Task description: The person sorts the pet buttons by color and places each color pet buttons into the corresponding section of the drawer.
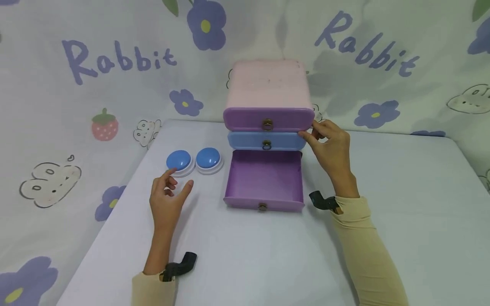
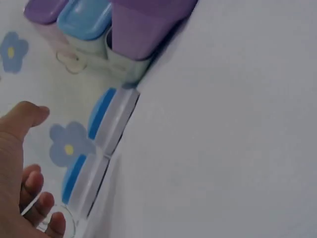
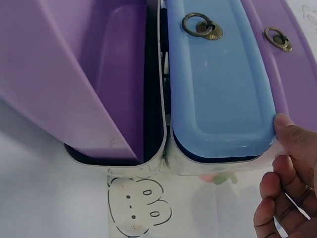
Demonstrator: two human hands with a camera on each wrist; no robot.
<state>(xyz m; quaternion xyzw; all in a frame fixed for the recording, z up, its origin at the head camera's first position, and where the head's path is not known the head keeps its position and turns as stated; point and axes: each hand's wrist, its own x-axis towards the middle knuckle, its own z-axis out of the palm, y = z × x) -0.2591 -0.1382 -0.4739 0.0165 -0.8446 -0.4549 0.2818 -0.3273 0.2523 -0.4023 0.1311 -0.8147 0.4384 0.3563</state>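
Observation:
A small chest of drawers (image 1: 269,85) has a pink top, a purple upper drawer (image 1: 245,119), a blue middle drawer (image 1: 245,140) and a purple bottom drawer (image 1: 264,176). That bottom drawer is pulled out, and nothing is visible inside. My right hand (image 1: 331,146) is at the chest's right side. In the right wrist view its thumb (image 3: 292,131) touches the edge of the blue drawer, while the other fingers bend loosely beside the casing. My left hand (image 1: 168,202), fingers relaxed and holding nothing, is near the left blue push button (image 1: 178,160); contact cannot be told.
A second blue push button (image 1: 208,157) on a white base sits between the first one and the chest. All stand on a white table (image 1: 402,221). Behind them hangs a cloth (image 1: 268,25) with rabbits and flowers. Metal ring pulls (image 1: 266,145) hang on the drawer fronts.

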